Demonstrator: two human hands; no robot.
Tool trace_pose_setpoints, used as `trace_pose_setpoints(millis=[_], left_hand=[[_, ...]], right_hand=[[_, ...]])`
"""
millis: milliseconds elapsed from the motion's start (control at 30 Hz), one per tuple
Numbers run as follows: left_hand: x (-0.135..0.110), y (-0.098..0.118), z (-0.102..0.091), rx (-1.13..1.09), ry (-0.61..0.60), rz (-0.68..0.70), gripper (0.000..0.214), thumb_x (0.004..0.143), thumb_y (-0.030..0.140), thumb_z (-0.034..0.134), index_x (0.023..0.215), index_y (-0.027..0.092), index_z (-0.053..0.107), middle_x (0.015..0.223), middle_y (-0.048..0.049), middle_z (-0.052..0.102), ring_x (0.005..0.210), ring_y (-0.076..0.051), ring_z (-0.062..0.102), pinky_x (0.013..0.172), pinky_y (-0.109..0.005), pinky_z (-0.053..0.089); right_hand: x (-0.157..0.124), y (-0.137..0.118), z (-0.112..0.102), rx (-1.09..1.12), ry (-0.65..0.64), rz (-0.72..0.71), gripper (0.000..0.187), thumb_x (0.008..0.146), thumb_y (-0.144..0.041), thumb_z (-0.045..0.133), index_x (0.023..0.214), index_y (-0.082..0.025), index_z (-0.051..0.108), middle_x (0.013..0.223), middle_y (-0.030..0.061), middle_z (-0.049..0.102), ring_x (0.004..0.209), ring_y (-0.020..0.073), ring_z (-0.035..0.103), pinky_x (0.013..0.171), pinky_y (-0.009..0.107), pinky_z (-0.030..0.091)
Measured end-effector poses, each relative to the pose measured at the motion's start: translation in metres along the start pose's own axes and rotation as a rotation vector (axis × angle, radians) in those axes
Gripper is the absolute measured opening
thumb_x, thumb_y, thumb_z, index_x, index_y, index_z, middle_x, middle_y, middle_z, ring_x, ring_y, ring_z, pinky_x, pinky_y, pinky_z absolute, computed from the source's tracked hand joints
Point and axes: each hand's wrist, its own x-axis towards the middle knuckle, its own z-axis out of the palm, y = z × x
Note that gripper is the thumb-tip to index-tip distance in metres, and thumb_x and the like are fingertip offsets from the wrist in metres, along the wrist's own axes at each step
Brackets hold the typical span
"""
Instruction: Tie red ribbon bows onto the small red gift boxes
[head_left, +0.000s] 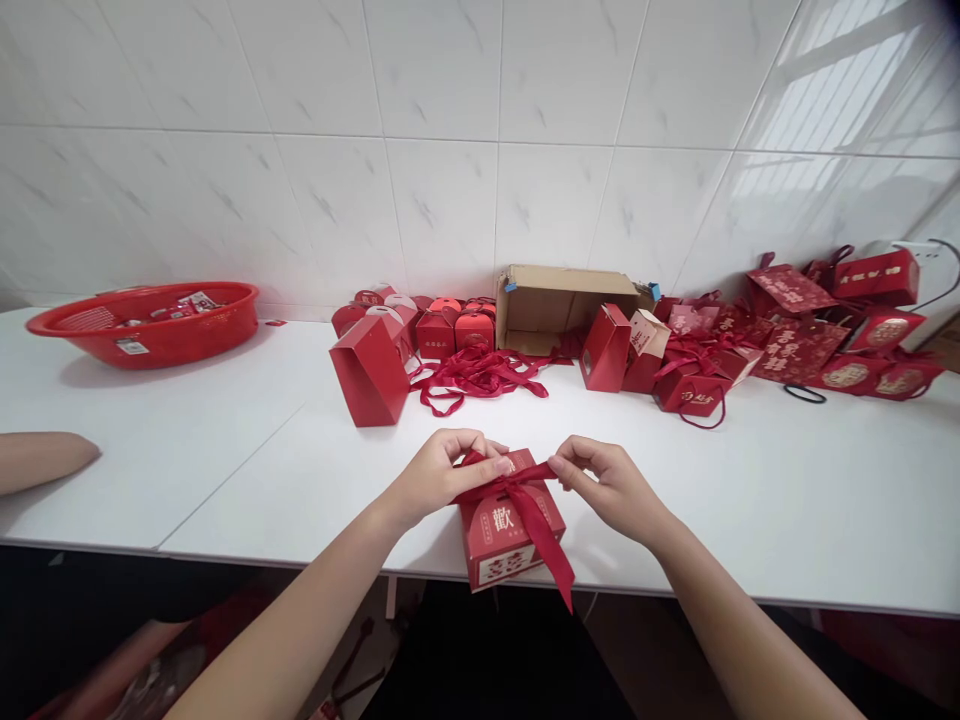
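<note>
A red gift box (484,545) with pale printed characters lies at the front edge of the white table. Round its top runs a dark red ribbon (541,535), crossed in the middle, with one tail hanging over the box's front. My left hand (450,470) pinches the ribbon on the box's left side, its thumb along the top near the crossing. On the right, my right hand (604,485) grips a ribbon end between thumb and finger, just off the box's corner.
Behind lie loose ribbons (484,375), a plain red box (369,375) and an open cardboard box (559,300). Several gift boxes (694,392) are heaped to the right. A red plastic basket (157,340) stands at left, near another person's arm (45,462).
</note>
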Motion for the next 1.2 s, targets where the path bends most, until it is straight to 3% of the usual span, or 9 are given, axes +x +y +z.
trace_pose_setpoints(millis=[233, 367, 500, 733, 933, 1200], left_hand=[[-0.002, 0.003, 0.007, 0.199, 0.053, 0.057, 0.019, 0.073, 0.030, 0.071, 0.066, 0.016, 0.060, 0.090, -0.0068, 0.070, 0.098, -0.023, 0.063, 0.085, -0.033, 0.048], [-0.004, 0.003, 0.008, 0.281, 0.063, 0.074, 0.014, 0.073, 0.029, 0.069, 0.072, 0.016, 0.065, 0.097, -0.0068, 0.070, 0.095, -0.022, 0.064, 0.083, -0.032, 0.049], [-0.004, 0.003, 0.008, 0.285, 0.055, 0.098, 0.017, 0.075, 0.033, 0.069, 0.072, 0.017, 0.065, 0.090, -0.0061, 0.070, 0.099, -0.023, 0.063, 0.084, -0.031, 0.049], [-0.005, 0.002, 0.007, 0.268, 0.064, 0.068, 0.015, 0.072, 0.030, 0.071, 0.071, 0.017, 0.064, 0.091, -0.0056, 0.071, 0.103, -0.023, 0.062, 0.085, -0.031, 0.049], [-0.003, -0.001, 0.006, 0.234, 0.070, 0.080, 0.014, 0.070, 0.026, 0.071, 0.069, 0.018, 0.060, 0.087, -0.0053, 0.071, 0.106, -0.024, 0.062, 0.086, -0.031, 0.049], [-0.005, -0.003, 0.006, 0.245, 0.075, 0.089, 0.016, 0.072, 0.025, 0.070, 0.068, 0.018, 0.057, 0.083, -0.0046, 0.069, 0.105, -0.024, 0.062, 0.085, -0.032, 0.048]], right_hand=[[0.001, -0.002, 0.001, 0.006, -0.009, -0.021, 0.032, 0.092, -0.042, 0.046, 0.071, -0.018, 0.052, 0.065, -0.0009, 0.052, 0.062, 0.0117, 0.045, 0.057, 0.023, 0.037], [0.000, -0.002, 0.005, -0.018, -0.089, 0.001, 0.033, 0.090, -0.044, 0.048, 0.069, -0.018, 0.049, 0.065, -0.0013, 0.052, 0.061, 0.0110, 0.044, 0.056, 0.023, 0.035], [0.000, -0.001, 0.007, -0.029, -0.134, 0.001, 0.039, 0.092, -0.043, 0.044, 0.063, -0.018, 0.045, 0.060, -0.0029, 0.046, 0.058, 0.0101, 0.039, 0.055, 0.022, 0.033], [0.002, 0.002, 0.004, -0.109, -0.068, -0.063, 0.040, 0.092, -0.041, 0.044, 0.060, -0.018, 0.040, 0.056, -0.0040, 0.041, 0.055, 0.0095, 0.035, 0.053, 0.022, 0.030], [0.002, 0.006, 0.006, -0.249, 0.062, -0.160, 0.033, 0.092, -0.035, 0.046, 0.063, -0.019, 0.042, 0.060, -0.0023, 0.047, 0.056, 0.0103, 0.040, 0.055, 0.023, 0.031], [-0.002, 0.012, 0.010, -0.272, 0.093, -0.105, 0.036, 0.092, -0.039, 0.045, 0.062, -0.020, 0.042, 0.060, -0.0021, 0.047, 0.056, 0.0116, 0.041, 0.055, 0.025, 0.033]])
